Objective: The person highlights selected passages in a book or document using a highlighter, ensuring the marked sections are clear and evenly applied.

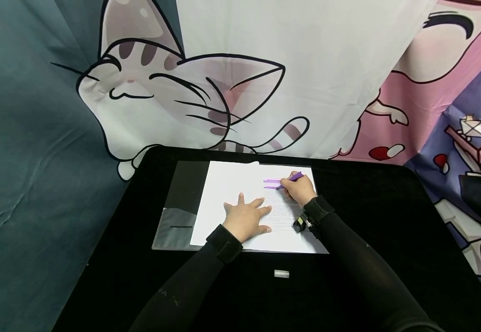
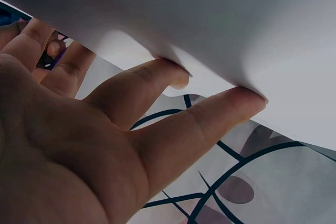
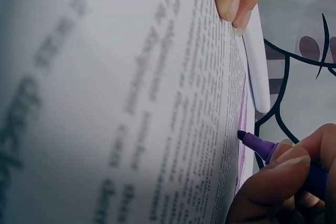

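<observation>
A printed sheet (image 1: pixel 282 212) lies on the right side of an open folder, with purple highlighted lines near its top. My right hand (image 1: pixel 299 190) pinches a purple highlighter (image 3: pixel 260 145), its dark tip at the text beside the purple strokes. Fingers spread, my left hand (image 1: pixel 246 217) rests on the white paper (image 1: pixel 223 184) left of the printed text. In the left wrist view its fingertips (image 2: pixel 252 100) press against the page. The right wrist view shows the lines of print up close and blurred.
A dark folder with a clear pocket (image 1: pixel 175 228) lies under the papers on the black tabletop (image 1: pixel 373 193). A small whitish piece (image 1: pixel 282 274) sits in front of the folder. Behind the table hangs a curtain (image 1: pixel 323 83) with cartoon cats.
</observation>
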`<state>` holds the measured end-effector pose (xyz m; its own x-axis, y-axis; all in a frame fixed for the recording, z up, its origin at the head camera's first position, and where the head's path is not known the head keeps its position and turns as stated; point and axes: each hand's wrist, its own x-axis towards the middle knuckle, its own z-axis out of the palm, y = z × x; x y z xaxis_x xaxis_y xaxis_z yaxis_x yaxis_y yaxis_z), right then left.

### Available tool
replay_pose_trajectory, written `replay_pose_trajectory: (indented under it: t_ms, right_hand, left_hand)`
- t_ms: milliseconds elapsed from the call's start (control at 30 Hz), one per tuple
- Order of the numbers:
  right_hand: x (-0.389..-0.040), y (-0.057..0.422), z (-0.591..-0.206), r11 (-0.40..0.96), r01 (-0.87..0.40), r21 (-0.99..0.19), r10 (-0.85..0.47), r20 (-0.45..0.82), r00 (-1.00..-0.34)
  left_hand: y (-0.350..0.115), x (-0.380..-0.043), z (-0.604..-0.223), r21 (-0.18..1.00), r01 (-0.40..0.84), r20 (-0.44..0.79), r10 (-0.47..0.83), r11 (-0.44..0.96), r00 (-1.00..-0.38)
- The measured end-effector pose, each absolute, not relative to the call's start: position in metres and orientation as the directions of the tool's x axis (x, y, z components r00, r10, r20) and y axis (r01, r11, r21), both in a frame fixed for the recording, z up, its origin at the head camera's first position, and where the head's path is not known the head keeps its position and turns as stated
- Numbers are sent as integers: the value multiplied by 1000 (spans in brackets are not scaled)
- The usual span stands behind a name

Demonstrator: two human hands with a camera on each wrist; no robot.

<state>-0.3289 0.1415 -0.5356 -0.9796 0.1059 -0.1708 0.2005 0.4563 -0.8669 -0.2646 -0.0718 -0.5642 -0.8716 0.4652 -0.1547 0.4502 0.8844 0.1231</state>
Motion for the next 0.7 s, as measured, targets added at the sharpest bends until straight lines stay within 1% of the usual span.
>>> replay_pose_trajectory:
  t_ms: [233,333,367,500,667,700]
  right_hand:
    - [-327,144,-534,435,204,-877,110,-173,-979]
    - [-326,145,-533,448,202,-871,109,-172,-979]
    - [-326,146,-533,452,201,-869,107,-171,-979]
    - [-326,147,-532,446,196,-873,90,-174,-981]
    - [-326,149,-532,434,197,-879,87,-177,-980]
    - [-326,149,-532,432,196,-880,86,-176,-981]
  left_hand:
    - [-71,-251,-534,101,445,-172,456,890,-873]
    - [-71,-250,-534,112,444,-168,457,889,-874]
    - [-71,-248,-528,116,439,-183,453,891,-872]
    - [-71,-252,-538,126,439,-175,456,889,-873]
    - [-71,-256,-546,113,443,-163,457,889,-874]
    - [-71,-254,-542,115,442,-168,456,890,-874]
